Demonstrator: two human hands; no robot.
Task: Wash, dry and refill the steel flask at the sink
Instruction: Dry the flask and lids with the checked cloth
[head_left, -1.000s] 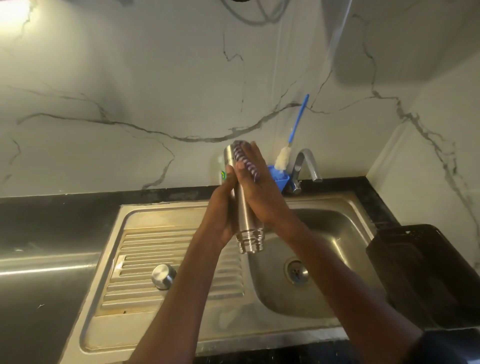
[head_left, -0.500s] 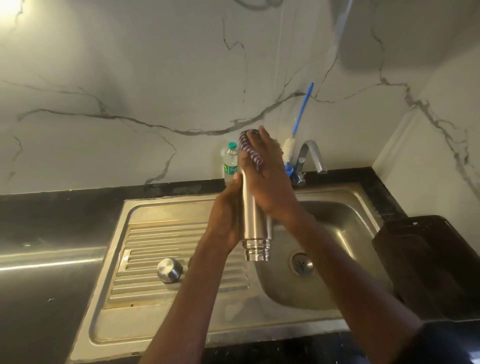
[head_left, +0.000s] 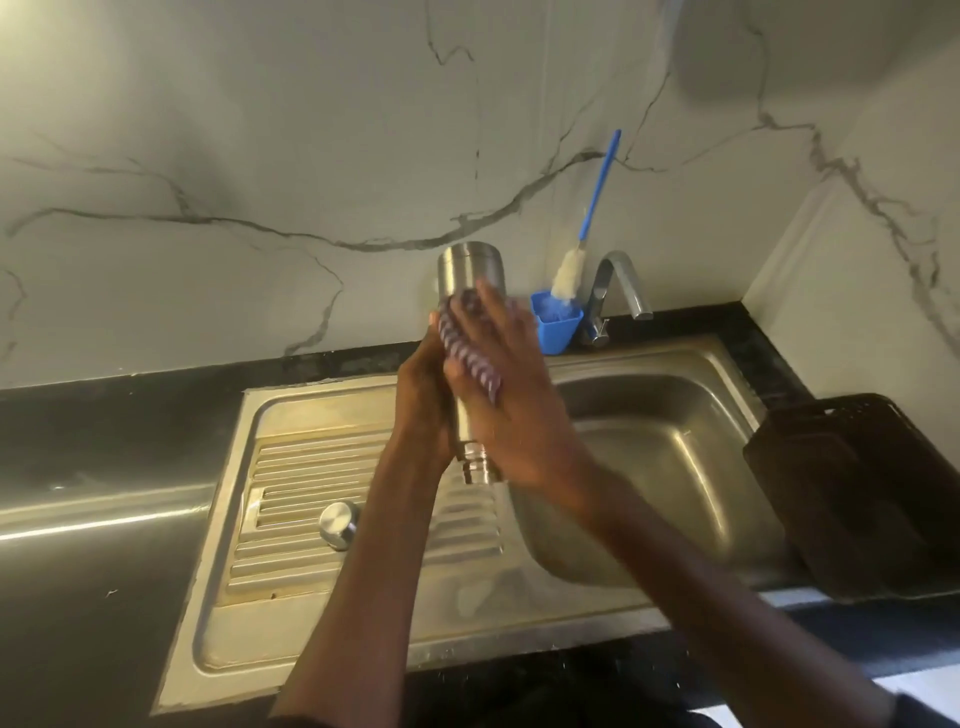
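Note:
The steel flask (head_left: 470, 270) is upside down above the steel sink (head_left: 670, 447), its threaded mouth pointing down over the edge between drainboard and basin. My left hand (head_left: 423, 400) grips its body from the left. My right hand (head_left: 511, 400) presses a purple-and-white striped scrubber (head_left: 467, 358) against the flask's side, fingers wrapped over it. The flask's steel cap (head_left: 338, 524) lies on the ribbed drainboard (head_left: 311, 499). The flask's middle is hidden by both hands.
A blue holder (head_left: 557, 326) with a blue-handled bottle brush (head_left: 597, 197) stands beside the tap (head_left: 621, 283) at the back of the sink. A dark perforated basket (head_left: 857, 488) sits on the black counter to the right. Marble wall behind.
My right hand with the scrubber has slid down from the flask's upturned base to its middle, so the base now shows bare. The view has shifted slightly; the small plastic bottle is hidden again.

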